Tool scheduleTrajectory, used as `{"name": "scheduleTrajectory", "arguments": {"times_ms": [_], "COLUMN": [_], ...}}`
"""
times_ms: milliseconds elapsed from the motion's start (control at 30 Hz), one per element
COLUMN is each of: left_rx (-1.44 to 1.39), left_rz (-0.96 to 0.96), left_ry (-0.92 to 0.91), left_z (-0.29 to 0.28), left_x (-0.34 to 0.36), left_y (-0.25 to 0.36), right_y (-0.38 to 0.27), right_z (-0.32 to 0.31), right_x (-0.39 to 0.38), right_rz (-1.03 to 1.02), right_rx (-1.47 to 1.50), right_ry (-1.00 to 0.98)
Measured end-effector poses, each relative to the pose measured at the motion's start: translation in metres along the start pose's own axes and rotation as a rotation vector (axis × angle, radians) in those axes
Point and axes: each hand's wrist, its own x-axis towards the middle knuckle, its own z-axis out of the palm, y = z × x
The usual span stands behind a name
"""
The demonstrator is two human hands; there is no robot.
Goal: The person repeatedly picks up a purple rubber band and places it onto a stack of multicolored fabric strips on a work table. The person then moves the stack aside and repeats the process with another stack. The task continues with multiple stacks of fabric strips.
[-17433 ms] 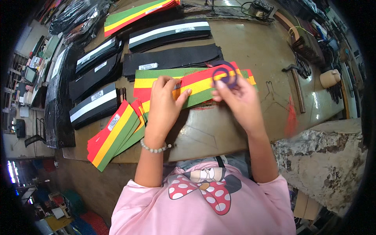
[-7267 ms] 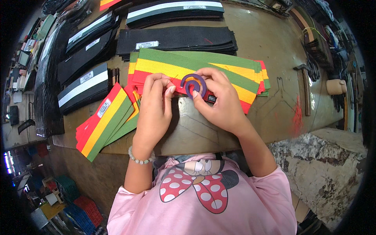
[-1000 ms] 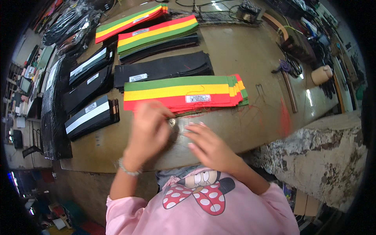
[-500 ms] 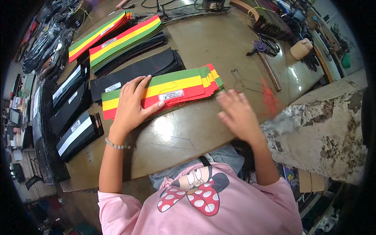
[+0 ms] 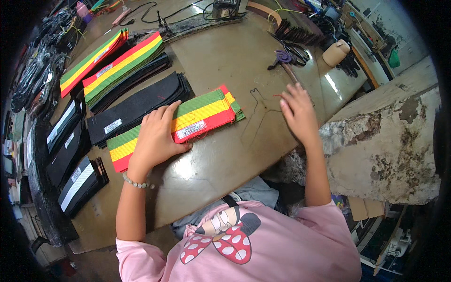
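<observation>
- Lays the left hand [image 5: 157, 134] across a striped stack [image 5: 206, 110], half open, with thumb spread apart along the near edge and fingers reaching over the top toward the far edge; rests from above without closing around anything; cannot judge the pressure.
- Shows the striped stack flat on the desk [image 5: 221, 56], in front of the body, green on the far side, yellow in the middle, red on the near side, with slightly uneven layers at the right end.
- Bears a white label [image 5: 191, 129] on the red band, just right of the left hand.
- Holds the right hand [image 5: 300, 113] open and clear of the striped stack, well to the right, with fingers extended and a little apart.
- Has a bit of red thread [image 5: 277, 95] just beside the right fingers; cannot tell whether pinched or loose.
- Brings the right fingertips near the handle of a hammer [image 5: 291, 73]; cannot tell about contact. Shows a purple coil [image 5: 283, 56] at the hammer's head and a beige container [image 5: 336, 52] farther right.
- Has a black stack [image 5: 141, 105] just beyond the striped stack, and beyond that a red-yellow-green pile [image 5: 124, 68] on top of dark strips [image 5: 136, 84].
- Includes a black-and-white stack [image 5: 82, 188] to the left, near the desk's edge.
- Wears a beaded bracelet [image 5: 136, 182] on the left wrist.
</observation>
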Motion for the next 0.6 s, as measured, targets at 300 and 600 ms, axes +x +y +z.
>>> {"name": "scheduleTrajectory", "arguments": {"times_ms": [300, 600], "left_rx": [-0.006, -0.26], "left_rz": [-0.062, 0.113], "left_ry": [-0.073, 0.201], "left_z": [-0.019, -0.039], "left_x": [-0.048, -0.07], "left_y": [0.01, 0.047], "right_y": [0.076, 0.101], "right_z": [0.05, 0.069], "right_x": [0.127, 0.127], "right_rz": [0.738, 0.309], "right_rx": [0.053, 0.453], "right_ry": [-0.046, 0.494]}}
